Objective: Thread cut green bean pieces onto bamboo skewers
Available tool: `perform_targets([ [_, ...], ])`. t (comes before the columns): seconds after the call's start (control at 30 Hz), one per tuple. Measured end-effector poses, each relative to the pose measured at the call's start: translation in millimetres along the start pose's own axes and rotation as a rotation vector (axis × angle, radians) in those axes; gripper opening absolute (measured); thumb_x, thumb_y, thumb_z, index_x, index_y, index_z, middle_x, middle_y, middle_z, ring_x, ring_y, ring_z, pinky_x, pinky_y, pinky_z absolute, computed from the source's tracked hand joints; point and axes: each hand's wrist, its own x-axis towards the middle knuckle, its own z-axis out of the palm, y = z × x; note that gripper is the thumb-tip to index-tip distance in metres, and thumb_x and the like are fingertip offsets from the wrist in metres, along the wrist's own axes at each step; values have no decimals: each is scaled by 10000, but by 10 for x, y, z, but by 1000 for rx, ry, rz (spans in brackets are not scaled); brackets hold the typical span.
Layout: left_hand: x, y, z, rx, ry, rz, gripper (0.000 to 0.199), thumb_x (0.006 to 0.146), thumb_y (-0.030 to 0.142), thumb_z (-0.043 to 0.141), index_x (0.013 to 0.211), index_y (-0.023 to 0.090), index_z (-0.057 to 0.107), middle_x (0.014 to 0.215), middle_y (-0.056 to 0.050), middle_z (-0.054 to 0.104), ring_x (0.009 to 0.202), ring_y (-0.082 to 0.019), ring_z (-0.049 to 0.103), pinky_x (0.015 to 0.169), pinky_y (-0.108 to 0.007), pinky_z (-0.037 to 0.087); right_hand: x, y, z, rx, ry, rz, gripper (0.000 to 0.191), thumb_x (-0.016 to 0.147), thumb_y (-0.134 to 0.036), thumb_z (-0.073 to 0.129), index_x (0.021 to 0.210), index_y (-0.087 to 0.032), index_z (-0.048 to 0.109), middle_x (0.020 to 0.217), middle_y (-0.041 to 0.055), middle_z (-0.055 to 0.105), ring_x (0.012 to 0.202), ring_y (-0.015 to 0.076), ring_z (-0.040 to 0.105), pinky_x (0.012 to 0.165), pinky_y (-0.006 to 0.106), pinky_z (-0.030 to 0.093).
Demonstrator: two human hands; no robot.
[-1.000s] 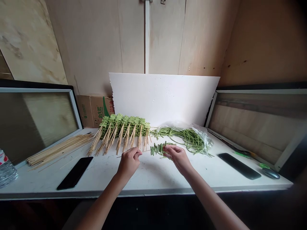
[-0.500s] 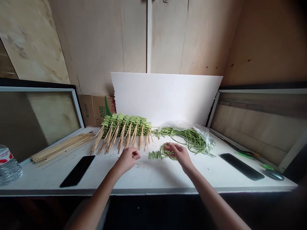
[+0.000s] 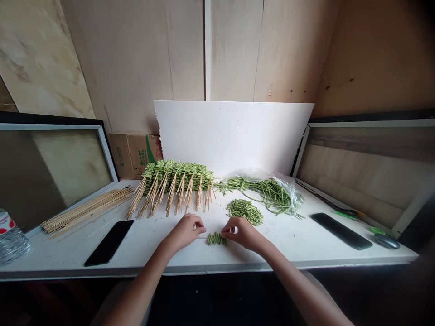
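Note:
My left hand pinches the bare end of a bamboo skewer, held low over the table. A row of short green bean pieces sits threaded side by side along the skewer. My right hand is closed at the row's right end, thumb and finger together. Its fingertips hide whatever is between them, probably a bean piece. Just behind my right hand lies a loose pile of cut bean pieces.
Finished bean skewers are stacked at the back left, beside bare skewers. Long beans lie in a plastic bag. Around them are a phone, a dark flat object, a mouse and a water bottle.
My right hand has come from over the cut pile down to the right end of the threaded row. The skewer and my left hand have moved lower, toward me.

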Motion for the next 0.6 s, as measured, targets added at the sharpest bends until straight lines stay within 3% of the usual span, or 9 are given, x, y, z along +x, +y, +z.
perform_targets([
  [0.23,14,144,303,-78,-77,47,128,816,300,715,830,212,807,887,-59,703,774,-195,615,706,-289,470,7,-50,43,-159,-12,49,102,793,-297,801,884,-303,848,865,58,746,847,244,645,695,312,459],
  [0.47,-5,166,343,-29,-86,86,171,834,174,653,857,228,813,915,-73,704,968,-245,630,806,-318,484,7,-63,95,-210,-22,101,141,806,-257,771,897,-335,845,913,50,749,952,273,635,710,308,438],
  [0.6,-9,173,359,-18,-81,85,182,828,160,652,870,241,810,923,-65,708,974,-247,633,807,-317,483,10,-72,65,-204,-33,118,134,791,-273,784,900,-325,843,903,48,747,928,266,639,702,303,433],
])
